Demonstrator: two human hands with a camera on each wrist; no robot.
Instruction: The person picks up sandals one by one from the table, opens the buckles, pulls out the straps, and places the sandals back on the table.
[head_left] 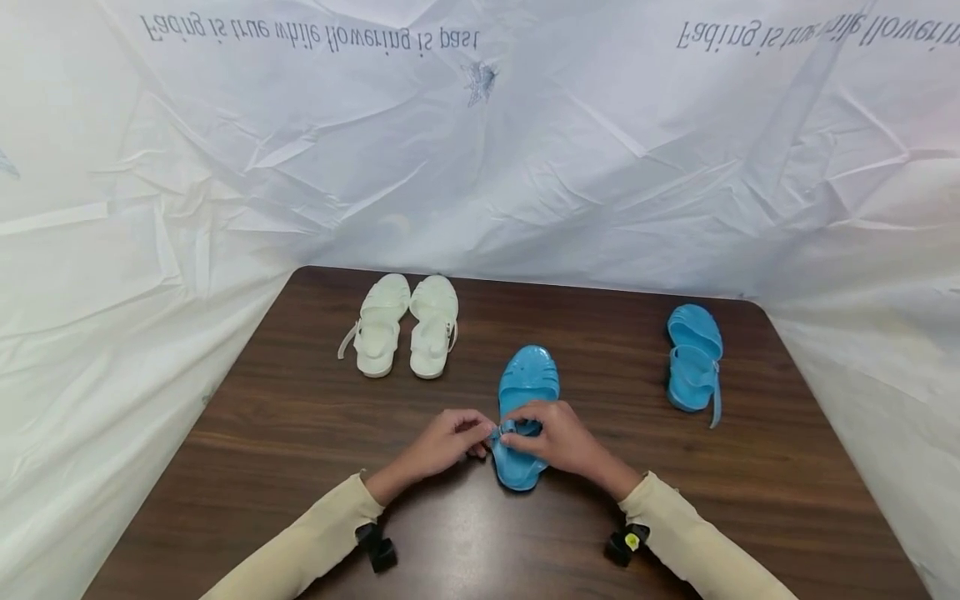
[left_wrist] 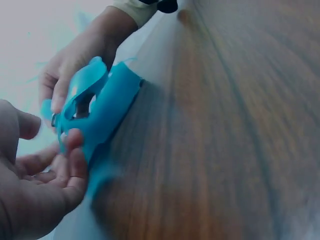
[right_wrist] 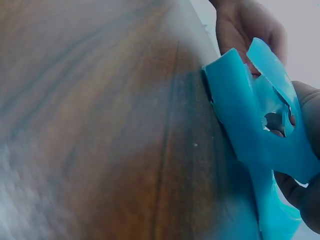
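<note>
A blue jelly sandal stands on the table's middle, toe pointing away. My right hand reaches over its heel part from the right, pinching the ankle strap by the small buckle between thumb and fingers. On the sandal's left side is my left hand, its fingers bent at the strap end beside the buckle. The left wrist view shows the strap at these fingertips, with the thumb a little apart. In the right wrist view, the sandal's heel part partly hides the left hand.
A pair of white sandals sits at the back left of the dark wooden table. Another blue sandal stands at the right, its strap hanging loose. White sheeting surrounds the table's back and sides.
</note>
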